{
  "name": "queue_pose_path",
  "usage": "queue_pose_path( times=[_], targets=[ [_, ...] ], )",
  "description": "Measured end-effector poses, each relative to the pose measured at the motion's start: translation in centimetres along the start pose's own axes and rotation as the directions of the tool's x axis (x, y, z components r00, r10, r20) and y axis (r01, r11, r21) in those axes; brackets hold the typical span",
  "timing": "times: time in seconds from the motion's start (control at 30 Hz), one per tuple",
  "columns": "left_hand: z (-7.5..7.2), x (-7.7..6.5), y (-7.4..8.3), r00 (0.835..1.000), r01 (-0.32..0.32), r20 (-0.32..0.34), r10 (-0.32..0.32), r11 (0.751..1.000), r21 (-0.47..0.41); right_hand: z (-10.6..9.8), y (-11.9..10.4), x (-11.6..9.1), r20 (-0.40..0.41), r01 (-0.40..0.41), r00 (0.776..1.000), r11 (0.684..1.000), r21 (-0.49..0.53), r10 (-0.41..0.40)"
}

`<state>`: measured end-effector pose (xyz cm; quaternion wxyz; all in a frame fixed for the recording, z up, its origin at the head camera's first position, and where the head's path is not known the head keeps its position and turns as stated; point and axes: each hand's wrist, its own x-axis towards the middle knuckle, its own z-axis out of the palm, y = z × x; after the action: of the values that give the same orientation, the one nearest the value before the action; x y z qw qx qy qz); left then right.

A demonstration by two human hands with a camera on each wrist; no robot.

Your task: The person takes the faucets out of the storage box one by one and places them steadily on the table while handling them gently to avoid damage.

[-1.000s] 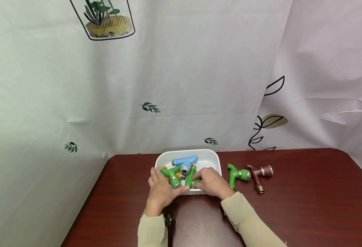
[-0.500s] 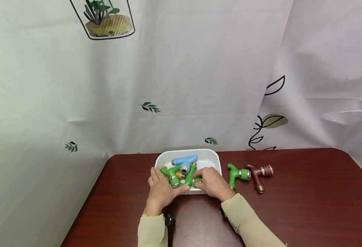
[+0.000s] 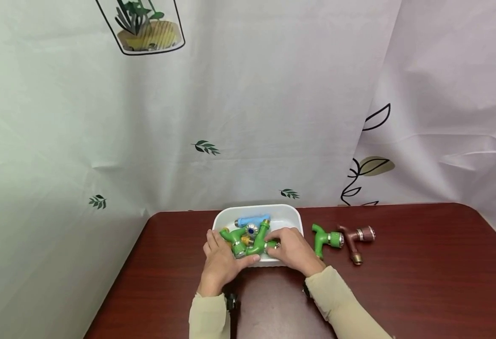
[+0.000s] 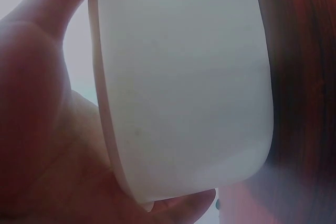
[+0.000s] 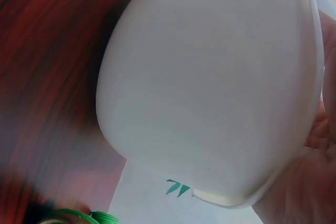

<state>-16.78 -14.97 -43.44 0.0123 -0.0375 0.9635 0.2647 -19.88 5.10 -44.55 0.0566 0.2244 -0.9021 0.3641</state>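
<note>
- By far edge of table (image 3: pixel 426 278): white tray (image 3: pixel 289 217), near-left corner gripped by left hand (image 3: pixel 220 263).
- Inside tray's near edge: green tap (image 3: pixel 259 241), knob pinched by right hand (image 3: pixel 292 250).
- Off right edge: brown tap (image 3: pixel 351 239).

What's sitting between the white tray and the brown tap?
A green tap lies on the tabletop between the white tray and the brown tap, as the head view shows.

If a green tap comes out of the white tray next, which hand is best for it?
Probably the right hand: it pinches a green tap inside the white tray, while the left hand holds the tray's edge.
</note>
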Motion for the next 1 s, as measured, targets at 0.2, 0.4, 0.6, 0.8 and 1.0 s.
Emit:
queue_pose_path(
  times=[0.2, 0.4, 0.6, 0.8, 1.0],
  targets=[
    [0.0, 0.0, 0.0, 1.0, -0.002, -0.005, 0.002, 1.0, -0.009, -0.3, 0.0, -0.2, -0.016, -0.004, 1.0, 1.0, 0.026, 0.004],
    [0.1, 0.0, 0.0, 1.0, -0.011, -0.013, 0.011, 1.0, -0.012, -0.9, -0.1, -0.4, -0.05, -0.019, 0.999, 0.999, 0.03, 0.02],
    [0.1, 0.0, 0.0, 1.0, -0.009, -0.015, 0.008, 1.0, -0.012, -1.2, 0.0, -0.6, -0.051, -0.039, 0.998, 0.999, 0.033, 0.041],
    [0.1, 0.0, 0.0, 1.0, -0.008, -0.016, 0.008, 1.0, -0.011, -1.3, 0.2, -0.8, -0.065, -0.02, 0.998, 1.0, 0.019, 0.021],
    [0.1, -0.1, 0.2, 1.0, -0.004, -0.015, 0.004, 1.0, -0.008, -1.7, 0.0, -1.0, -0.072, -0.021, 0.997, 0.999, 0.035, 0.024]
  ],
)
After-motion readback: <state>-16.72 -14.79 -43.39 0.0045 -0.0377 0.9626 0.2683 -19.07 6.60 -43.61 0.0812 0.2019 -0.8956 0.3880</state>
